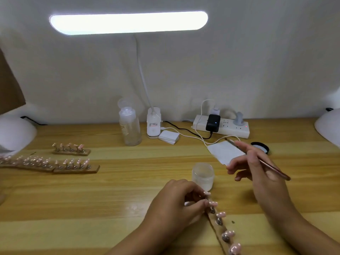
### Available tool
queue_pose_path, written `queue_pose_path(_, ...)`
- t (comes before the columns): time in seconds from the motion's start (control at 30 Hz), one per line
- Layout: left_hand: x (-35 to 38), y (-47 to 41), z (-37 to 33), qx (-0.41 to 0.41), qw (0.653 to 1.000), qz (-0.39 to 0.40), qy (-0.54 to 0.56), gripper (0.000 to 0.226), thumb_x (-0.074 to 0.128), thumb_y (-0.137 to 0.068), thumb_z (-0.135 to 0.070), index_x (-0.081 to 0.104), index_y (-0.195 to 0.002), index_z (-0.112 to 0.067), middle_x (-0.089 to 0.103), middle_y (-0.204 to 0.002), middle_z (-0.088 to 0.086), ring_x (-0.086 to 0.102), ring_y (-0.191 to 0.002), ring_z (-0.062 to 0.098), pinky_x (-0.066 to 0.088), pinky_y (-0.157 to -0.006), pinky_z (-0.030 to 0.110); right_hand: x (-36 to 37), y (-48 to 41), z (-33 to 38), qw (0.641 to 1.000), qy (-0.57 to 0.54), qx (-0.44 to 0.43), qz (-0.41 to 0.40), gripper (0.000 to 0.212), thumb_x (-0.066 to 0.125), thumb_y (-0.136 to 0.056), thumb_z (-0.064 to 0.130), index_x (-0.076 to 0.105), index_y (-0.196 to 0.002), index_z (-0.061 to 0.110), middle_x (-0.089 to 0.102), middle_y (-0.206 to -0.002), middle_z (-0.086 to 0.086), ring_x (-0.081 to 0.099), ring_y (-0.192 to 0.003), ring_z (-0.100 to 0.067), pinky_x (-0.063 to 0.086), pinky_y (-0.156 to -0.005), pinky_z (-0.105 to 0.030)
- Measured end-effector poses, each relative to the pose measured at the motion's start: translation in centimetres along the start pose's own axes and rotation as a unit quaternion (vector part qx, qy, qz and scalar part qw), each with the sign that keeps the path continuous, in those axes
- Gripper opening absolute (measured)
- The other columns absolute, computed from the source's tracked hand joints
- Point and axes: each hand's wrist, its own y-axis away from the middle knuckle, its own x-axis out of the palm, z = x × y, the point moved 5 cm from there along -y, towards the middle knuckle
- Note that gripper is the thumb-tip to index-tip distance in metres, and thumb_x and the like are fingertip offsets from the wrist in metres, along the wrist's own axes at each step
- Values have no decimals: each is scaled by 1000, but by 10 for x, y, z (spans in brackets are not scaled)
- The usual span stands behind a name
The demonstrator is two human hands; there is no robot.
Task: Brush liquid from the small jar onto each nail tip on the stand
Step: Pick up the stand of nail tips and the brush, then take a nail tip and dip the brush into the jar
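Observation:
A small clear jar (pixel 203 176) stands open near the middle of the wooden desk. Just in front of it lies a wooden stand (pixel 219 230) carrying several pink nail tips (pixel 220 214) on metal holders, running toward me. My left hand (pixel 176 201) pinches the stand's far end, its fingers around the farthest tips. My right hand (pixel 257 166) hovers to the right of the jar and holds a thin brush (pixel 257 159) like a pen. The bristle end points up and left over a white wipe (pixel 225 151).
Other stands with pink tips (pixel 73 165) lie at the left. At the back are a clear bottle (pixel 129 126), a lamp base (pixel 153 124), cotton pads (pixel 168 137), a power strip (pixel 223 126) with cables, and a black jar lid (pixel 261 147). White domed lamps sit at both edges.

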Motion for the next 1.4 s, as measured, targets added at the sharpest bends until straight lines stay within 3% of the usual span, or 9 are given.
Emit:
queue_pose_path(0.17,12,-3,-4,-45,997,3,60,8,68,-80,-37,67,-76,-30,69,-83,-25,55,-92,-4,47,-78,25,-1,1,5,999,-13,-6,-29,32,38,-99,27,67,-111,19,65,-81,-9,62,-78,-17,51,-60,-23)
queue_pose_path(0.27,7,-1,-1,-41,988,-29,145,7,68,-81,-35,64,-76,-32,65,-80,-26,52,-69,-3,40,-64,13,2,-3,4,999,-17,-6,-32,23,46,-93,29,63,-102,17,62,-78,-7,60,-74,-16,51,-61,-22)
queue_pose_path(0.47,-2,-4,14,-79,905,-90,408,5,67,-79,-28,68,-82,-32,77,-88,3,67,-70,9,48,-59,15,-1,-5,-2,999,-16,-3,-36,20,58,-82,28,65,-100,24,68,-80,0,62,-73,-8,51,-67,-18)
queue_pose_path(0.57,-3,-6,23,-101,891,-102,432,7,68,-76,-25,70,-81,-29,77,-82,7,67,-69,10,48,-57,14,-3,-6,-3,999,-20,-9,-37,20,54,-87,28,65,-102,21,66,-77,-1,61,-73,-10,51,-66,-19)
queue_pose_path(0.73,-4,-7,27,-139,873,-117,452,12,77,-73,-31,71,-83,-28,68,-75,-8,58,-56,4,45,-46,16,-3,-3,-2,998,-29,0,-58,16,57,-86,34,67,-95,26,69,-74,3,64,-70,-6,52,-66,-16)
queue_pose_path(0.87,-3,-6,20,-176,856,-117,472,10,51,-86,-31,52,-95,-28,63,-105,-3,62,-52,14,45,-39,20,2,0,5,999,-16,-22,-34,13,56,-87,28,62,-97,21,69,-79,6,65,-73,-6,52,-68,-16)
queue_pose_path(1.0,-1,-5,10,-178,873,-68,450,9,39,-97,-27,39,-103,-21,63,-119,-2,73,-68,30,59,-53,27,7,7,12,998,22,-53,13,8,62,-92,28,62,-99,32,67,-93,5,66,-83,-13,52,-72,-19)
queue_pose_path(1.2,0,-4,6,-158,888,-50,429,8,38,-98,-25,40,-103,-19,66,-120,-10,73,-87,28,60,-79,32,19,9,18,984,108,-117,84,13,54,-89,29,61,-98,36,64,-92,13,62,-81,-14,48,-72,-18)
queue_pose_path(1.4,1,-4,4,-132,894,-41,426,4,38,-97,-23,40,-99,-20,68,-117,-18,73,-87,27,59,-81,31,19,9,17,974,162,-134,87,9,56,-88,32,61,-95,35,63,-89,20,57,-79,-4,41,-68,-13)
